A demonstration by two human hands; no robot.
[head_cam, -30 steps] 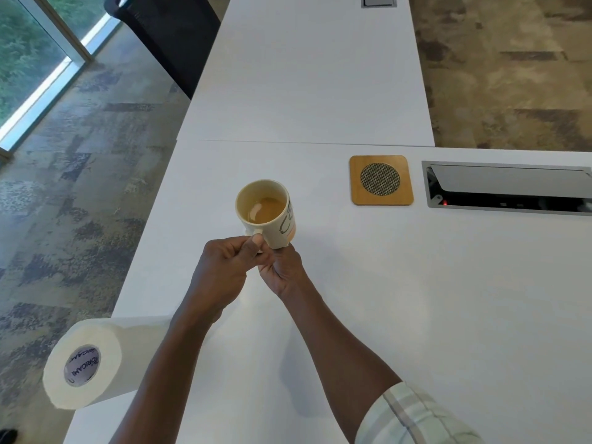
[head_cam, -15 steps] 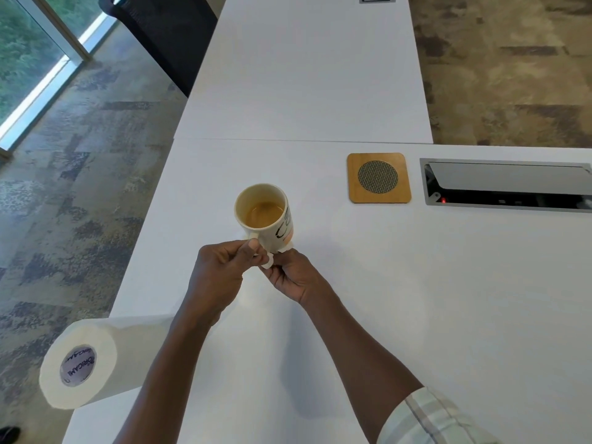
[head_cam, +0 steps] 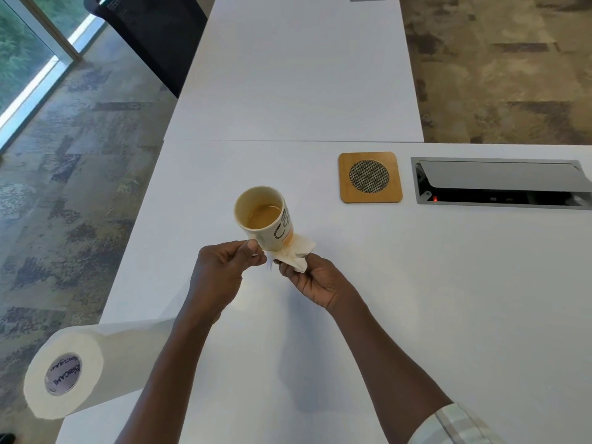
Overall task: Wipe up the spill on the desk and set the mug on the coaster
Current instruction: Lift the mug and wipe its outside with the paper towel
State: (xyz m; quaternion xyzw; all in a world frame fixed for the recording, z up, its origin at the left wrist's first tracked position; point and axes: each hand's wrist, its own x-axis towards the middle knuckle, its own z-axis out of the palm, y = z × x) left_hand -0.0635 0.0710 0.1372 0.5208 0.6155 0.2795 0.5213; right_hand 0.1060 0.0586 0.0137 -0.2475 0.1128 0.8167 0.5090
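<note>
The mug (head_cam: 262, 217), part-filled with a light brown drink, is held raised above the white desk (head_cam: 448, 283) near its left edge, tilted toward the viewer, its handle pinched in the curled fingers of the left hand (head_cam: 224, 267). A crumpled paper towel (head_cam: 296, 254) — stained pale brown — is gripped by the right hand (head_cam: 315, 278) and pressed against the underside of the mug. Half a second ago only a small scrap of white showed between the hands; now the wad has been drawn out to the right of the mug's base, so the base appears to be nearly wiped dry. No spill can be made out on the desk below, though glare hides part of it. The bamboo coaster (head_cam: 370, 177) lies unoccupied toward the far edge, just left of the cable tray (head_cam: 499, 181) and well apart from the mug — that placement is judged to be the remaining step. A paper towel roll (head_cam: 83, 363) lies at the near left corner.
</note>
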